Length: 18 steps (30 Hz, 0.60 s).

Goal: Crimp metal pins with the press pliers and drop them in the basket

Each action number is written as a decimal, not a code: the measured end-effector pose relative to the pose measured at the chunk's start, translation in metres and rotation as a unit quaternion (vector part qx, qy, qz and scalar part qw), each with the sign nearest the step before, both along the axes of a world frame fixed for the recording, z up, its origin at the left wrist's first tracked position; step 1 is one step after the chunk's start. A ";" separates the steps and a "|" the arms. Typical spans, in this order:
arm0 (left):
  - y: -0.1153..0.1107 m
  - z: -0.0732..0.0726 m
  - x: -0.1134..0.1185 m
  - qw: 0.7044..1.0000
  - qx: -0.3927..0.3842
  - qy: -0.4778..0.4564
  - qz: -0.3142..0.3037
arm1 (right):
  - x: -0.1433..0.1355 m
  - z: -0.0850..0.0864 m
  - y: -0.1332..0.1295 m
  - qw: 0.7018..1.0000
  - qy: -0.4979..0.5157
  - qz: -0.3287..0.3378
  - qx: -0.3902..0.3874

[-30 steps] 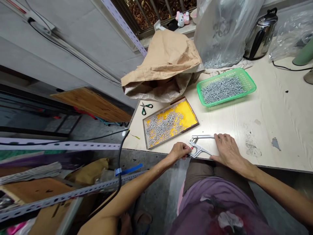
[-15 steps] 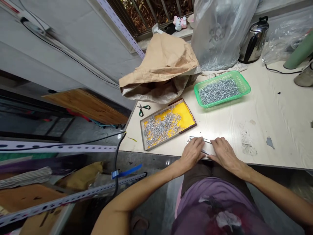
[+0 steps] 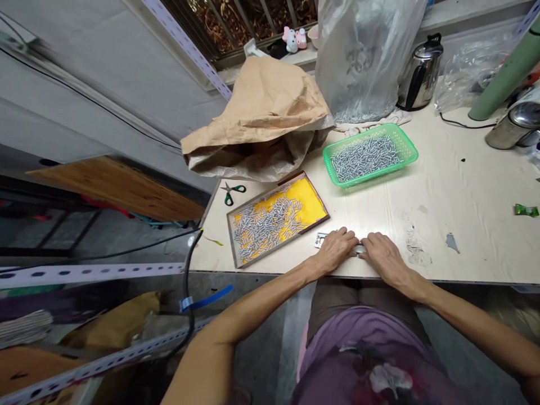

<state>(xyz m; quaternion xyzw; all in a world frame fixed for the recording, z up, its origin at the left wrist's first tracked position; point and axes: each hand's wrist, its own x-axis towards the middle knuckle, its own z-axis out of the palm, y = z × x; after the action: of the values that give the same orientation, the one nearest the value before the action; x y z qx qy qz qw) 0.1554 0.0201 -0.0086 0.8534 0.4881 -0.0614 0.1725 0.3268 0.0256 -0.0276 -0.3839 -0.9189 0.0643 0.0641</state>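
1. Pale wood-look worktop [image 3: 371, 214] in front of you, its near edge just beyond your lap, with a greyish wall [image 3: 105, 73] to the left and a barred window [image 3: 253, 19] beyond.
2. Your left hand [image 3: 336, 251] is curled closed over the middle of a slim silver metal hand tool [image 3: 319, 240]; the tool's head shows past your knuckles, on the left.
3. Your right hand [image 3: 383, 256] has its fingers closed on the other end of that tool, and a short stretch of metal shows between your two hands. Your palms hide the rest of it.
4. The tool lies low at the near edge of the worktop, just beside the right-hand part of a shallow rectangular tray with a yellow lining [image 3: 312, 203].
5. Small silver metal pins [image 3: 268, 222] lie loose across most of that tray, leaving the yellow bare toward its right end.
6. Past the tray, to the right, you have a light green perforated plastic basket [image 3: 408, 147] holding a heap of similar pins.
7. Green-handled scissors [image 3: 229, 199] lie open at the tray's far left corner.
8. Behind the tray slumps a large brown paper sack [image 3: 274, 107], its mouth open toward you; beside it stands a tall clear plastic bag [image 3: 363, 62], then a shiny steel kettle with a black handle [image 3: 422, 76].
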 end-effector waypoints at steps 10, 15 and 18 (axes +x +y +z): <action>-0.023 -0.029 -0.007 0.990 0.106 -0.083 0.031 | 0.018 -0.003 0.015 0.997 0.061 0.027 -0.034; -0.065 -0.055 0.003 0.964 0.192 -0.177 0.041 | 0.022 -0.001 0.031 0.999 0.031 0.019 -0.038; -0.075 -0.061 0.013 0.957 0.200 -0.203 0.047 | 0.014 0.000 0.047 0.999 0.003 -0.002 -0.031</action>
<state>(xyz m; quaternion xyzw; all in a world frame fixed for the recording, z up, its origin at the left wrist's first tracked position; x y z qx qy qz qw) 0.1685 -0.0554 -0.0693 0.8410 0.4845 0.2207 0.0964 0.3404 0.0727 -0.0271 -0.3871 -0.9155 0.0944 0.0552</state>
